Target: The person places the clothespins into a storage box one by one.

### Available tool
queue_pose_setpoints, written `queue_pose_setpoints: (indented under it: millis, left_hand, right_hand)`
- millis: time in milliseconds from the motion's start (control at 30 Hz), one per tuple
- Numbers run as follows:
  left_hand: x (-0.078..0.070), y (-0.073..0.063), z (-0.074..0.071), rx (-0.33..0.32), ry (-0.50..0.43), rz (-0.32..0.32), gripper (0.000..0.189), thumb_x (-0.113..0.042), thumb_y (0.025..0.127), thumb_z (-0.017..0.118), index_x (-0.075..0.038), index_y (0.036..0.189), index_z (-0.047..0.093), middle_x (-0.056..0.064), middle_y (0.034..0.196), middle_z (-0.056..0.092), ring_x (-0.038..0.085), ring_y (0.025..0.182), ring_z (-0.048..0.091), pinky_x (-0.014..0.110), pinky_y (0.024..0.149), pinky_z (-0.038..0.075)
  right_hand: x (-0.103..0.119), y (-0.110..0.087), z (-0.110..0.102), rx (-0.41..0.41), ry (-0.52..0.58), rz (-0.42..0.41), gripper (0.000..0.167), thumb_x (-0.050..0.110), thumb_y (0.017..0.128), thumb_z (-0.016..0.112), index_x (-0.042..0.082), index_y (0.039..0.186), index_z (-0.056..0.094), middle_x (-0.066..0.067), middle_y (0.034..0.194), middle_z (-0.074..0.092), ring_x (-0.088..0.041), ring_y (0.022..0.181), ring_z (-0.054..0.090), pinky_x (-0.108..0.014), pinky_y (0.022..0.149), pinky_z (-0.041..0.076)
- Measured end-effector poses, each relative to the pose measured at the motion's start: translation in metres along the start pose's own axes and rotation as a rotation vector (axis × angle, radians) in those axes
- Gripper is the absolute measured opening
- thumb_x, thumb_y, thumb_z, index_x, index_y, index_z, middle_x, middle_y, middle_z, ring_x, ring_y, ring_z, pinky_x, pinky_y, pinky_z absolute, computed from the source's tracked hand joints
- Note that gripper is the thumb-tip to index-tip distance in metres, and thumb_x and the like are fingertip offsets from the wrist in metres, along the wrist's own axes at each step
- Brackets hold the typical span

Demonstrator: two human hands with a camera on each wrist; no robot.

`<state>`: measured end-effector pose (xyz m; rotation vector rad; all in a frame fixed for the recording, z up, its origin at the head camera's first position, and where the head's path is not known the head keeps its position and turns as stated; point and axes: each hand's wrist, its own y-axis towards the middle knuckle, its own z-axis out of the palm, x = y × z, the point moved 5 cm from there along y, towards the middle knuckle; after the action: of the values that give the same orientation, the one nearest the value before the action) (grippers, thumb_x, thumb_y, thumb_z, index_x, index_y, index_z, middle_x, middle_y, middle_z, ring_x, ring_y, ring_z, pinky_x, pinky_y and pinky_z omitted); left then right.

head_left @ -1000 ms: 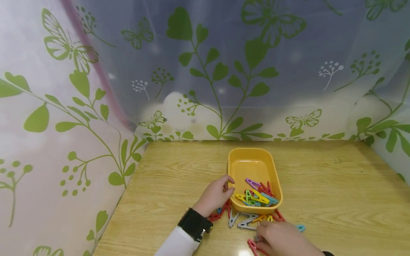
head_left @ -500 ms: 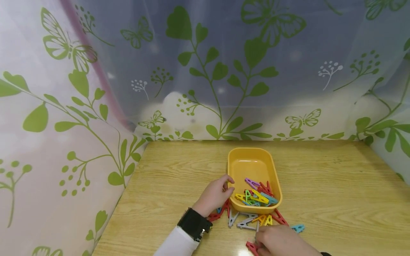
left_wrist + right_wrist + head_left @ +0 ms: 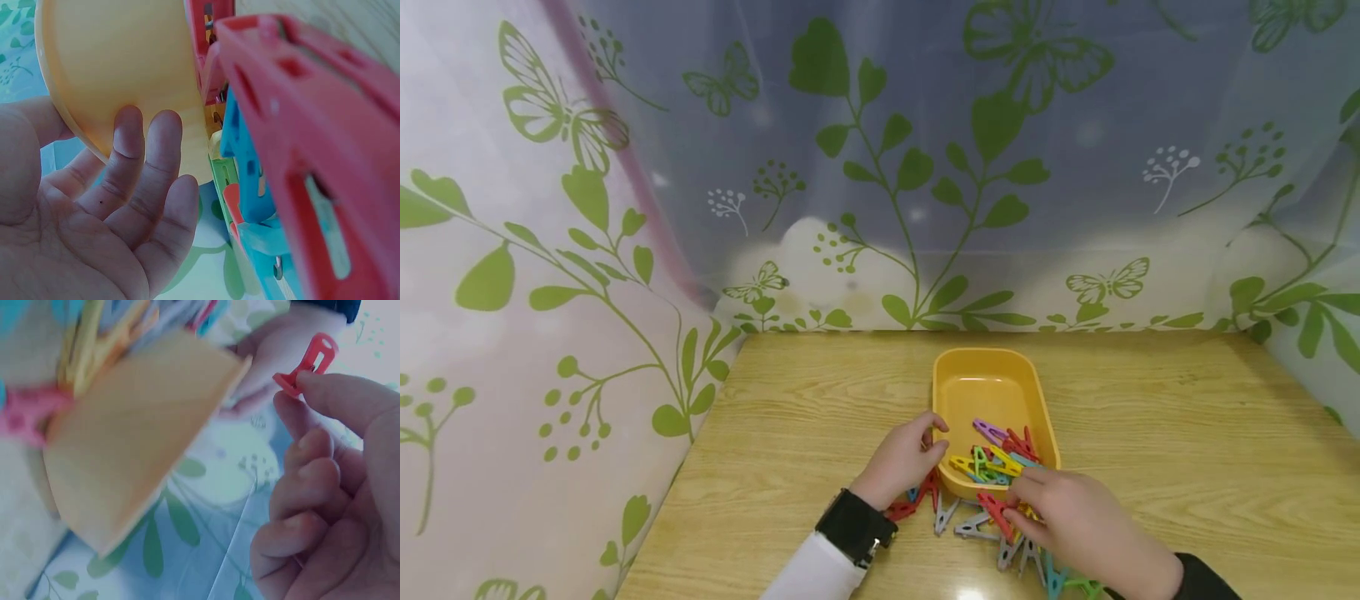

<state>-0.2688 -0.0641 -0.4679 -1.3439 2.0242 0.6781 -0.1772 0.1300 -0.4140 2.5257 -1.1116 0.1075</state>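
My right hand (image 3: 1086, 517) pinches a red clothespin (image 3: 996, 515) between thumb and index finger, just outside the near rim of a yellow plastic box (image 3: 1049, 417). The right wrist view shows that clothespin (image 3: 307, 362) at the fingertips, the other fingers curled loosely below. My left hand (image 3: 897, 460) holds the box's left rim; in the left wrist view its fingers lie along the outer wall (image 3: 119, 62). Inside the box, several clothespins lie in the near half, among them a purple one (image 3: 990, 431) and a yellow one (image 3: 1004, 461).
Loose clothespins are scattered in front of the box: a grey one (image 3: 973, 527), a teal one (image 3: 1055, 581), a green one (image 3: 1084, 587). Red ones (image 3: 928, 487) lie by the left hand. A patterned curtain (image 3: 880, 167) hangs behind the wooden table (image 3: 1150, 400).
The right hand has risen from the table's near side towards the box, bringing the red clothespin up to its near rim. More clothespins now show below that hand. The left hand stays put.
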Motion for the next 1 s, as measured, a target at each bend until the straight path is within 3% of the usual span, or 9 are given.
queue_pose_setpoints:
  millis: [167, 367, 667, 1000]
  left_hand:
    - [0.0, 0.0, -0.001, -0.003, -0.003, 0.006, 0.02, -0.018, 0.102, 0.065, -0.01, 0.121, 0.065, -0.004, 0.077, 0.051, 0.006, 0.058, 0.045, 0.022, 0.054, 0.037]
    - [-0.001, -0.001, -0.001, 0.007, -0.009, -0.012, 0.02, -0.019, 0.103, 0.065, -0.012, 0.121, 0.065, -0.004, 0.077, 0.051, 0.006, 0.058, 0.045, 0.022, 0.054, 0.037]
    - [-0.002, -0.001, -0.001, 0.008, -0.014, -0.009, 0.019, -0.019, 0.103, 0.065, -0.012, 0.12, 0.065, -0.004, 0.078, 0.051, 0.006, 0.059, 0.045, 0.022, 0.054, 0.037]
    - [-0.001, 0.0, 0.0, 0.013, -0.019, -0.018, 0.02, -0.021, 0.103, 0.065, -0.013, 0.121, 0.065, -0.004, 0.079, 0.051, 0.006, 0.059, 0.046, 0.022, 0.055, 0.037]
  right_hand:
    - [-0.015, 0.022, -0.011, -0.032, -0.107, 0.059, 0.016, 0.023, 0.086, 0.084, 0.021, 0.083, 0.069, 0.011, 0.077, 0.061, 0.005, 0.058, 0.042, -0.019, 0.053, 0.038]
    - [-0.024, 0.038, -0.001, 0.009, -0.163, 0.082, 0.018, 0.027, 0.087, 0.084, 0.021, 0.082, 0.068, 0.01, 0.076, 0.06, 0.004, 0.057, 0.043, -0.019, 0.053, 0.039]
    - [-0.032, 0.046, 0.02, 0.043, -0.17, 0.102, 0.017, 0.025, 0.087, 0.083, 0.019, 0.082, 0.069, 0.01, 0.074, 0.06, 0.0, 0.059, 0.049, -0.02, 0.053, 0.042]
    - [-0.031, 0.042, 0.018, 0.012, -0.163, 0.104, 0.014, 0.024, 0.089, 0.081, 0.017, 0.085, 0.07, 0.009, 0.073, 0.059, 0.0, 0.057, 0.047, -0.02, 0.051, 0.04]
